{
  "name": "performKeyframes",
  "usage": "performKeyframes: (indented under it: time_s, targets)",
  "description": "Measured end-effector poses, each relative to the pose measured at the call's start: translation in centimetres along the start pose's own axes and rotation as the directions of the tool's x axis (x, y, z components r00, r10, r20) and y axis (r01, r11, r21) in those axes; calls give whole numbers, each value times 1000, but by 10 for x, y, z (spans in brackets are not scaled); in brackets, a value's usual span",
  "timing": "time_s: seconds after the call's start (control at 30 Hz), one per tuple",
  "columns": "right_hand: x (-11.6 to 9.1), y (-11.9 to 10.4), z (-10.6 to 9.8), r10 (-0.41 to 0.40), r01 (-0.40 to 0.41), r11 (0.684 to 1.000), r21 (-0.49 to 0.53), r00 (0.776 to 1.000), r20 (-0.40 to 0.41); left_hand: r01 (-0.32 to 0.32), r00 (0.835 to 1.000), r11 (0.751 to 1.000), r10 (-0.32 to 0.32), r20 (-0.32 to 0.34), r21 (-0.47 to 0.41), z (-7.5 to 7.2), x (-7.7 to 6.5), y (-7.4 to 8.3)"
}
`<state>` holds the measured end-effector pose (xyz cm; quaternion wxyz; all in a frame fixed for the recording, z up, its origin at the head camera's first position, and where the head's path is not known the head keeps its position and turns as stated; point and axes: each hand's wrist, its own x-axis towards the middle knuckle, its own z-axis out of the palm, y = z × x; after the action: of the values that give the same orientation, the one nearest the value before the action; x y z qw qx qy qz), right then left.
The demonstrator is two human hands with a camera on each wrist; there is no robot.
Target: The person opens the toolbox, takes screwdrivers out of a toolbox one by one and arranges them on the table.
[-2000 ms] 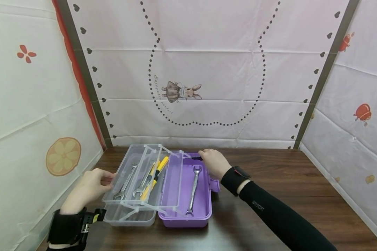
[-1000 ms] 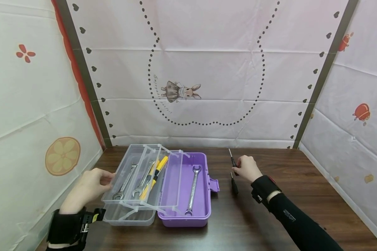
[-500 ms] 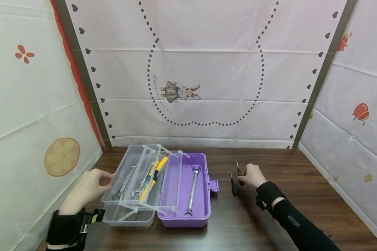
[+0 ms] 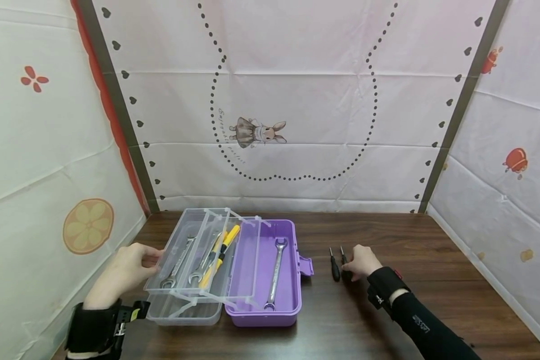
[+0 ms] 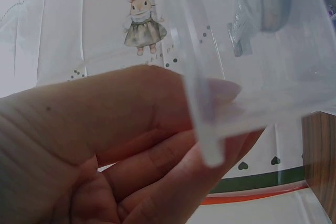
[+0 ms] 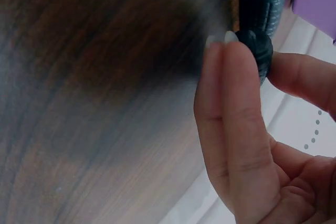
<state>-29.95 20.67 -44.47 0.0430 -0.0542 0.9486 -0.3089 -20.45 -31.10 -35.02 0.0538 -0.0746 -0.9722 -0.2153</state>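
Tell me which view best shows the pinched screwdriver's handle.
The right wrist view: the black handle shows large, pinched by the right hand. The head view shows it small, partly covered; the left wrist, not at all.

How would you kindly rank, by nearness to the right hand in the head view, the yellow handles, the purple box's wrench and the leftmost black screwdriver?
1. Leftmost black screwdriver: left of the right hand.
2. Wrench: inside the purple box.
3. Yellow handles: farther left.
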Motion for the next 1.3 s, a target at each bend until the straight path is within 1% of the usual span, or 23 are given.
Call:
performKeyframes:
  time_s: [0.07, 0.17, 0.37, 0.6, 0.73, 0.87, 1.03, 1.17, 1.3]
  targets:
    - [0, 1, 2, 8, -9, 1000, 9, 1000, 11, 3, 1000, 1000, -3, 1, 0, 0, 0, 0]
    - [0, 2, 4, 17, -17, 1000, 21, 1000, 5, 4, 1000, 1000, -4, 1, 1, 0, 0, 0]
    - [0, 3, 8, 10, -10, 1000, 2, 1000, -3, 3, 1000, 1000, -3, -12, 3, 1, -1, 0]
    - [1, 1, 7, -4, 4, 1000, -28, 1000, -6, 10, 1000, 1000, -10, -13, -4, 1, 0, 1]
    - [2, 1, 7, -4, 4, 999, -48, 1000, -3, -2, 1000, 1000, 3, -16, 13, 1, -1, 0]
    - [2, 1, 7, 5, -5, 999, -51, 1000, 6, 4, 1000, 1000, -4, -17, 6, 1, 0, 1]
    - [2, -1, 3, 7, -5, 997, -83, 1000, 18, -1, 1000, 1000, 1, -22, 6, 2, 0, 0]
    - [0, -6, -5, 10, -10, 993, -121, 1000, 2, -14, 1000, 1000, 14, -26, 9, 3, -1, -1]
    - [-3, -16, -16, -27, 22, 982, -186, 999, -26, -14, 1000, 1000, 15, -23, 2, 2, -1, -1]
